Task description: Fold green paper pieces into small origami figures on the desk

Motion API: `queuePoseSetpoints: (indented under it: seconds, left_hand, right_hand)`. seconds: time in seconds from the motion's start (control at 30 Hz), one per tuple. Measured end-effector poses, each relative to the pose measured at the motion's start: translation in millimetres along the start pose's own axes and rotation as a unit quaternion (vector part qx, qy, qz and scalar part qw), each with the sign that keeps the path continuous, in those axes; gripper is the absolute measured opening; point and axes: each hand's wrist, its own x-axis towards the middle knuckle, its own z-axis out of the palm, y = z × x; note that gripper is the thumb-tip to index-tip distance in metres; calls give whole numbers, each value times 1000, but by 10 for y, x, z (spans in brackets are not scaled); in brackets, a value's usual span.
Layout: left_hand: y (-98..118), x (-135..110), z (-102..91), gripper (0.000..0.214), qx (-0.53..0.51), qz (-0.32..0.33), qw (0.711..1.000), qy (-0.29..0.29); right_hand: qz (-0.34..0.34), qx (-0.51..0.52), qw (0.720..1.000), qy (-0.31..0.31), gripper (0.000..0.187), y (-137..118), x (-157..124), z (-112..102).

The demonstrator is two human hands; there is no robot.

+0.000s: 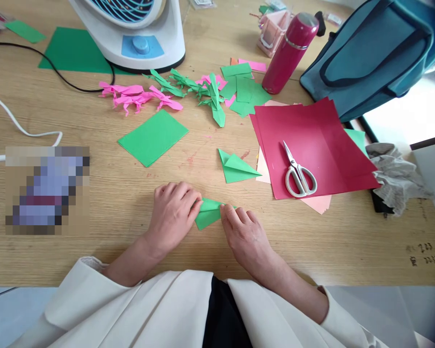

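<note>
A small folded piece of green paper lies on the wooden table near its front edge. My left hand grips its left end, fingers closed with the thumb along the paper. On the right end, my right hand pinches the paper between thumb and fingers. Just beyond it rests another folded green paper, shaped to a point on the right. A flat green sheet lies further back to the left.
Scissors lie on red sheets at the right. Pink folded figures and green folded figures sit in the middle back. Around them stand a fan, a magenta flask and a teal bag. A blurred phone lies left.
</note>
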Motion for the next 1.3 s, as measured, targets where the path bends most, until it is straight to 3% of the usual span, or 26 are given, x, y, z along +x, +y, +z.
queuePoseSetpoints:
  seconds: [0.1, 0.2, 0.23, 0.37, 0.8, 1.3]
  left_hand:
    - [60, -122, 30, 18, -37, 98, 994, 36]
    - [134, -282, 132, 31, -31, 212, 977, 19]
    - [155, -328, 169, 34, -18, 222, 975, 8]
    - [212, -424, 253, 44, 8, 192, 981, -27]
    - [289, -409, 207, 58, 44, 141, 982, -115]
    - [320, -425, 232, 62, 53, 134, 983, -115]
  right_hand:
    - [5, 6, 1000, 5, 38, 3, -1, 14]
    - [7, 15, 1000, -6, 39, -2, -6, 19]
    - [8, 19, 1000, -14, 40, -4, -9, 22]
    - [19, 26, 999, -36, 46, -4, -27, 42]
    - [24, 55, 998, -32, 52, 24, -54, 74]
    - [24, 37, 999, -8, 50, 23, -68, 57]
